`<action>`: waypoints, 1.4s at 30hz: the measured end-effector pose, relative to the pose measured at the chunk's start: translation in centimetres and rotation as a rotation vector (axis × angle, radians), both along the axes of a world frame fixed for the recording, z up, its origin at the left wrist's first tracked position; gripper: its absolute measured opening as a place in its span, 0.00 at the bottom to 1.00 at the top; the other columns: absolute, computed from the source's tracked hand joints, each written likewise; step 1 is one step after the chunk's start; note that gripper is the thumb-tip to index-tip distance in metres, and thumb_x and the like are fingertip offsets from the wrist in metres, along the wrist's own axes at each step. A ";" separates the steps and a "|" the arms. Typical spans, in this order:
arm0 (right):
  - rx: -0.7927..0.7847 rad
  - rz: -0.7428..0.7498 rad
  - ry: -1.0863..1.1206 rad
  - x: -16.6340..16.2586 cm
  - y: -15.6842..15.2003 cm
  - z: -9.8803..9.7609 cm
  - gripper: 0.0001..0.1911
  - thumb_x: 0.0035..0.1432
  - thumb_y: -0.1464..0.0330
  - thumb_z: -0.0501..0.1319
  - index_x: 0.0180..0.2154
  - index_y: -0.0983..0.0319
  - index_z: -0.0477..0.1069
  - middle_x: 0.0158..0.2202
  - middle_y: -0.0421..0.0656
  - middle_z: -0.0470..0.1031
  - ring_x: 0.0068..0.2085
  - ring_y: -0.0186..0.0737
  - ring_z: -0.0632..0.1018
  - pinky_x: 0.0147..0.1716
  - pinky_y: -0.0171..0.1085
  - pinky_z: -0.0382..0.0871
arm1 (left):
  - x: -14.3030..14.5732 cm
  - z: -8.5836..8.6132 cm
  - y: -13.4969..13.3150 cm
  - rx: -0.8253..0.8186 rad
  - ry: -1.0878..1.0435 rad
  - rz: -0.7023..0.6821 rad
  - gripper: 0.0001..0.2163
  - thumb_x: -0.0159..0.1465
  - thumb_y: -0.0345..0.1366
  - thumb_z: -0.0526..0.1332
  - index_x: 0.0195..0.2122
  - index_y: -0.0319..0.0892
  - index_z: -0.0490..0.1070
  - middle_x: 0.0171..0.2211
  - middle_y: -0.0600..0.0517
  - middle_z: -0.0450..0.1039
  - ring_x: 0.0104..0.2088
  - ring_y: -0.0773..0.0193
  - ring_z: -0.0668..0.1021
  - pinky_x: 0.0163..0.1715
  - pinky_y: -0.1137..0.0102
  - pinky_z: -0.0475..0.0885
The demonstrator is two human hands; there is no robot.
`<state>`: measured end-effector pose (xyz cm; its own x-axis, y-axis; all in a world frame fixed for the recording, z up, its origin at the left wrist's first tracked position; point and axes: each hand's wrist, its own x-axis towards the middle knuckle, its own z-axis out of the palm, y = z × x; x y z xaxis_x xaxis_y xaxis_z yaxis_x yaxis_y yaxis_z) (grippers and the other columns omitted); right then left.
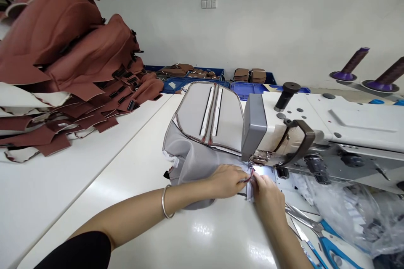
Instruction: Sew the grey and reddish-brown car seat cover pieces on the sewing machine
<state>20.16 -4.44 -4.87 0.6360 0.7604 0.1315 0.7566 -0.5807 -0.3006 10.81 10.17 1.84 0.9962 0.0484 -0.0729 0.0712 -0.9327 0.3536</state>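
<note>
A grey fabric cover (202, 159) with dark piped edges lies bunched under the sewing machine (284, 117). Its far panel carries two white strips beside a central seam. My left hand (227, 181) is closed on the cover's edge, just left of the needle area. Close by on the right, my right hand (268, 193) pinches the same edge below the machine's head. Between the fingertips a reddish-brown seam edge shows, and a pale strip hangs beneath it. The exact needle point is partly hidden by the hands and the machine.
Stacked reddish-brown covers (72, 50) fill the table's left side. Blue-handled scissors (325, 231) lie at the right, beside a clear plastic bag (353, 210). Behind the table stand blue crates (249, 89) with brown pieces. Two thread cones (356, 61) rise at the far right.
</note>
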 end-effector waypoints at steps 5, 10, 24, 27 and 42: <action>0.075 -0.058 0.106 0.5 0.1 -0.2 0.15 0.63 0.64 0.52 0.49 0.60 0.66 0.39 0.43 0.74 0.36 0.42 0.74 0.29 0.36 0.60 | -0.2 -0.2 -0.8 0.106 0.034 -0.040 0.08 0.62 0.36 0.54 0.40 0.44 0.70 0.37 0.52 0.73 0.39 0.61 0.74 0.36 0.69 0.66; 0.150 -0.047 0.187 0.7 0.0 -0.4 0.15 0.61 0.65 0.50 0.48 0.58 0.67 0.40 0.42 0.74 0.38 0.43 0.75 0.32 0.37 0.63 | -0.3 -1.4 -1.5 0.190 -0.001 -0.078 0.08 0.62 0.34 0.53 0.40 0.43 0.68 0.37 0.52 0.72 0.37 0.60 0.74 0.34 0.67 0.66; 0.189 -0.182 -0.032 -1.8 0.3 -0.6 0.16 0.63 0.61 0.47 0.33 0.60 0.70 0.29 0.43 0.71 0.28 0.40 0.71 0.24 0.36 0.56 | -1.0 -3.7 -3.2 0.402 -0.272 -0.180 0.05 0.56 0.27 0.58 0.34 0.33 0.69 0.27 0.48 0.69 0.31 0.61 0.71 0.29 0.67 0.62; 0.236 -0.091 -0.057 -1.4 0.5 -1.3 0.17 0.64 0.63 0.46 0.38 0.62 0.71 0.32 0.45 0.71 0.33 0.40 0.71 0.30 0.36 0.60 | -1.0 -4.0 -3.3 0.403 -0.276 -0.158 0.04 0.56 0.28 0.58 0.33 0.34 0.69 0.28 0.49 0.70 0.30 0.61 0.70 0.26 0.67 0.60; -0.020 0.096 -0.213 -1.6 0.0 0.0 0.18 0.58 0.75 0.52 0.50 0.66 0.66 0.38 0.45 0.68 0.39 0.42 0.68 0.26 0.35 0.61 | -0.9 -4.1 -3.4 0.435 -0.349 -0.131 0.10 0.56 0.28 0.58 0.38 0.35 0.75 0.28 0.47 0.73 0.29 0.63 0.71 0.24 0.68 0.60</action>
<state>18.52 -4.43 -4.86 0.5204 0.8197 0.2395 0.8536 -0.5075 -0.1179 9.92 6.79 -2.28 0.9574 -0.1250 0.2604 -0.1069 -0.9908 -0.0826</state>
